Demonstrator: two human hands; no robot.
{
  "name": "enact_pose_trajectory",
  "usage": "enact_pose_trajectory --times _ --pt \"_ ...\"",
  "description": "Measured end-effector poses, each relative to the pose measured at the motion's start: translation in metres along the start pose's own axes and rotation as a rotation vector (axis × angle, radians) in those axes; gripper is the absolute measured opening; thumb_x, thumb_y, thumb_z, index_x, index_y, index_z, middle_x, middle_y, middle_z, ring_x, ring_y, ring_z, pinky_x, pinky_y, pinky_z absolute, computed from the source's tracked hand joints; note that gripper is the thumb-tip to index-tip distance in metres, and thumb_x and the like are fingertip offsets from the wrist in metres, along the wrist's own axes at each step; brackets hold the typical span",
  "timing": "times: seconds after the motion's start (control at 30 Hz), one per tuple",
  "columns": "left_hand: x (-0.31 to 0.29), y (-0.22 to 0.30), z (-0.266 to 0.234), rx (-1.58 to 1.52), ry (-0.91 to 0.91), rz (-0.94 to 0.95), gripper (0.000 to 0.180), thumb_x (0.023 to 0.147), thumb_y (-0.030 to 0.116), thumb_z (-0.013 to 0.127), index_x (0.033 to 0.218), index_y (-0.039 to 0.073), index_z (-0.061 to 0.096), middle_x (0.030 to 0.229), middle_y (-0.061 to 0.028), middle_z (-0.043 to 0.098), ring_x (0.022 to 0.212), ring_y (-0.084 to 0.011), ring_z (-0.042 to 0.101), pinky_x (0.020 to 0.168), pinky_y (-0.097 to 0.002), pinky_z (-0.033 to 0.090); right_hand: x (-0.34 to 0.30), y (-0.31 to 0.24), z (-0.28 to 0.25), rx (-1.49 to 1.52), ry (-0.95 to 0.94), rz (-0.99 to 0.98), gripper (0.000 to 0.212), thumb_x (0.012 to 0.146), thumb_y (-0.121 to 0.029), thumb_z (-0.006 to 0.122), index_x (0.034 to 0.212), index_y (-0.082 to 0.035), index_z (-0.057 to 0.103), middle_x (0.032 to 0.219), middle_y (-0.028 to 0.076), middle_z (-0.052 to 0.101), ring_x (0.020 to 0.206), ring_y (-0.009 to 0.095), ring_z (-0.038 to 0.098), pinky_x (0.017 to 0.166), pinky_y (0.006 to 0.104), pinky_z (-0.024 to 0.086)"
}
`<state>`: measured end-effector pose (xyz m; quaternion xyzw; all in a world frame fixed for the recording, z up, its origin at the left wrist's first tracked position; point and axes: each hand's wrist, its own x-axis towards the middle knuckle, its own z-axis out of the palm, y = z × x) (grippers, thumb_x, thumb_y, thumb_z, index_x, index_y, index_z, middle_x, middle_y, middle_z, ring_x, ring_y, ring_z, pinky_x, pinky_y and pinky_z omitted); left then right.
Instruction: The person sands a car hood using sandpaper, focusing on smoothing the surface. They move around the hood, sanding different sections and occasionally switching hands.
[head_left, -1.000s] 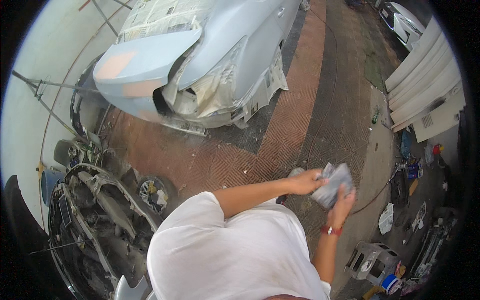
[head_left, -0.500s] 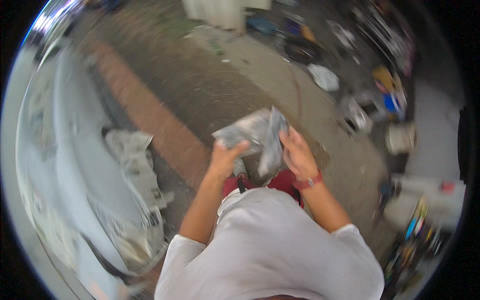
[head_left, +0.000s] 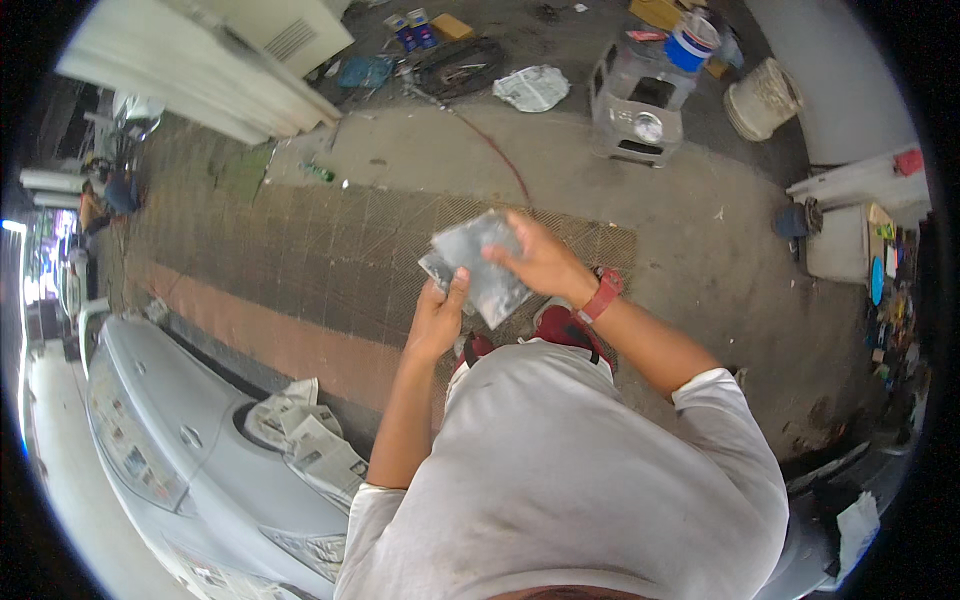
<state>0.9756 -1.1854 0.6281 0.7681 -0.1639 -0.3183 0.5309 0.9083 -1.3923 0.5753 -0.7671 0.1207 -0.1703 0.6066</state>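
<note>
In front of my waist I hold a grey, folded sheet (head_left: 482,268), smeared by motion; I cannot tell whether it is paper, cloth or plastic. My left hand (head_left: 437,315) pinches its lower left corner, thumb on top, where a second layer sticks out. My right hand (head_left: 545,262), with a red band on the wrist, grips the upper right side, with the thumb across the face of the sheet. The fingers beneath it are hidden.
A silver-grey car (head_left: 190,420) with newspaper (head_left: 310,435) on it stands at left. Far off are a white panel (head_left: 200,75), a tyre (head_left: 465,65), a grey plastic stool (head_left: 640,110) and a white bucket (head_left: 762,100). A red hose (head_left: 495,150) crosses the floor. Tools crowd a rack (head_left: 890,290) at right.
My view has turned to the right. The sheet, spread in two raised flaps before, now lies flatter with its layers together, and my right hand has moved over its upper edge.
</note>
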Motion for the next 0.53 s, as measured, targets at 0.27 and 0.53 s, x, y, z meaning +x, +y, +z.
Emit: enact_pose_trajectory --times 0.27,0.53 --pt "0.092 0.050 0.169 -0.745 -0.335 -0.037 0.063 0.108 0.038 0.055 0.157 0.005 0.034 0.147 -0.0094 0.054 0.129 -0.0258 0.059 0.116 -0.0453 0.043 -0.019 0.009 -0.171 0.411 -0.051 0.174 0.054 0.102 -0.032 0.069 0.142 0.002 0.053 0.137 0.008 0.060 0.127 0.015 0.054 0.110 0.0340 0.044" --pt "0.159 0.119 0.292 -0.392 -0.342 0.084 0.070 0.089 0.015 0.083 0.146 0.001 0.045 0.138 -0.0108 0.061 0.130 -0.0231 0.057 0.118 -0.0429 0.037 -0.060 0.041 -0.306 1.064 0.821 0.236 0.062 0.102 -0.030 0.068 0.150 0.001 0.044 0.143 0.018 0.059 0.133 0.028 0.058 0.114 0.0472 0.045"
